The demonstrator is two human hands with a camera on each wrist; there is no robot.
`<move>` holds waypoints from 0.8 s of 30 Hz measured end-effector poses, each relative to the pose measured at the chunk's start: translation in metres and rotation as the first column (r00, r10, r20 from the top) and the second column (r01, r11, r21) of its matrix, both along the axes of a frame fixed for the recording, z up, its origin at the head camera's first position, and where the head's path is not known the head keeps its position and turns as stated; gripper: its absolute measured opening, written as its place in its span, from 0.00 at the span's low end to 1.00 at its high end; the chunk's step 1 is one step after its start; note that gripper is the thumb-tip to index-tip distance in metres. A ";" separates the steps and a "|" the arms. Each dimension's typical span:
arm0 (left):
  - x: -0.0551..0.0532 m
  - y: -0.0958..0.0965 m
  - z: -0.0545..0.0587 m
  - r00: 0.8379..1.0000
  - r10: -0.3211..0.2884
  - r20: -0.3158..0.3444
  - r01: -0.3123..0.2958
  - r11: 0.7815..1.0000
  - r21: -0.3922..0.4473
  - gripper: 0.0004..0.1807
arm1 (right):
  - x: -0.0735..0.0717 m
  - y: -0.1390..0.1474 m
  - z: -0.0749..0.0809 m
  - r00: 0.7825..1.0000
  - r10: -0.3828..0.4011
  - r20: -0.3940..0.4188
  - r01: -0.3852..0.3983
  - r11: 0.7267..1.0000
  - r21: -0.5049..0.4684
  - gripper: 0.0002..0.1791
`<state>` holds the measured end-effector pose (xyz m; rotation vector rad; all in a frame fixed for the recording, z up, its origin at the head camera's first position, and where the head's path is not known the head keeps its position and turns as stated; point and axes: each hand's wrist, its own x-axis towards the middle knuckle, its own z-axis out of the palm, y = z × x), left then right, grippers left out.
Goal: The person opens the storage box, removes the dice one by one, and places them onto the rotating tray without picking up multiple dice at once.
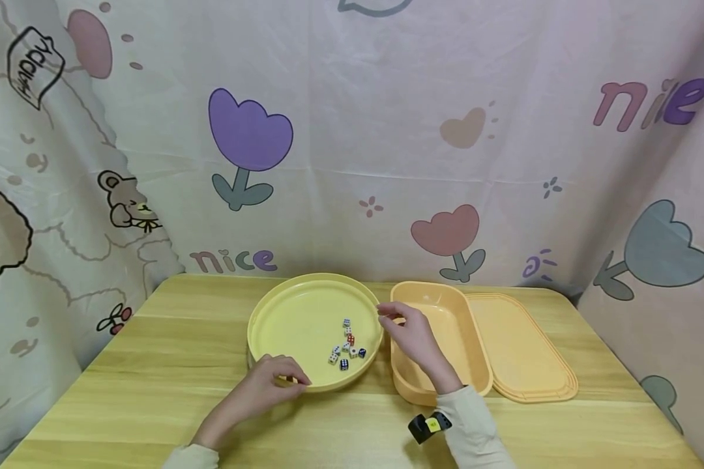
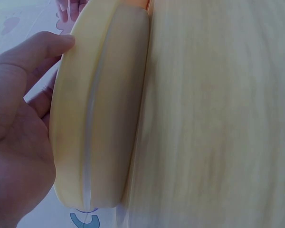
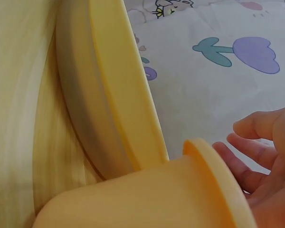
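A round yellow tray stands on the table, its side showing two layers with a pale seam in the left wrist view. Several small dice, white, dark blue and red, lie in a loose cluster on its right half. My left hand pinches the tray's front rim, thumb outside and fingers over the edge. Beside the right rim, above the left edge of an orange rectangular box, hovers my right hand. Its fingers are loosely bent and hold nothing; the right wrist view shows them apart from the tray.
A flat orange lid lies right of the box, close against it. Wood-grain table extends left and in front of the tray. A printed curtain hangs behind the table. A black wrist strap sits at my right cuff.
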<state>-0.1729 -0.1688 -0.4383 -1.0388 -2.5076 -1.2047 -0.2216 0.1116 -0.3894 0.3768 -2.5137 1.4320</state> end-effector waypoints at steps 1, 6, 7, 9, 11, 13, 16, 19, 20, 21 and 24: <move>0.000 0.000 0.000 1.000 0.000 -0.001 0.000 1.000 -0.001 0.02 | 0.000 0.000 0.000 1.000 -0.003 0.003 0.003 1.000 -0.008 0.11; -0.001 -0.001 0.001 1.000 -0.001 -0.013 0.001 1.000 -0.001 0.02 | -0.002 0.000 0.000 1.000 0.009 0.021 -0.009 1.000 -0.003 0.10; -0.001 -0.002 0.001 1.000 -0.002 -0.013 0.002 1.000 -0.001 0.02 | -0.002 0.000 0.000 1.000 0.010 0.027 -0.010 1.000 -0.001 0.10; -0.001 -0.002 0.001 1.000 -0.002 -0.014 0.002 1.000 -0.002 0.02 | -0.001 -0.001 0.000 1.000 0.009 0.029 -0.009 1.000 0.004 0.10; -0.001 -0.002 0.001 1.000 -0.002 -0.017 0.002 1.000 0.001 0.02 | -0.001 0.000 0.000 1.000 0.007 0.027 -0.007 1.000 0.006 0.11; -0.001 -0.001 0.001 1.000 -0.006 -0.020 0.006 1.000 0.007 0.02 | 0.000 0.002 0.000 1.000 0.004 0.024 -0.004 1.000 0.006 0.11; -0.001 0.001 0.000 0.999 -0.016 -0.028 0.016 1.000 0.014 0.02 | 0.003 0.008 0.002 1.000 -0.007 0.026 0.006 1.000 0.006 0.11; -0.002 0.004 0.000 0.999 -0.023 -0.030 0.023 1.000 0.008 0.02 | 0.003 0.017 0.005 0.999 -0.025 0.029 0.025 1.000 -0.001 0.11; -0.002 0.004 -0.001 0.999 -0.018 -0.033 0.019 1.000 0.006 0.02 | 0.002 0.020 0.007 0.999 -0.027 0.028 0.027 1.000 0.001 0.11; -0.002 0.004 -0.001 0.999 -0.013 -0.035 0.013 1.000 0.003 0.02 | 0.000 0.023 0.010 0.999 -0.029 0.028 0.029 1.000 -0.001 0.11; -0.001 0.002 -0.001 0.999 0.011 -0.036 -0.011 1.000 -0.004 0.02 | -0.009 0.030 0.019 0.998 -0.036 0.041 0.036 0.999 0.005 0.12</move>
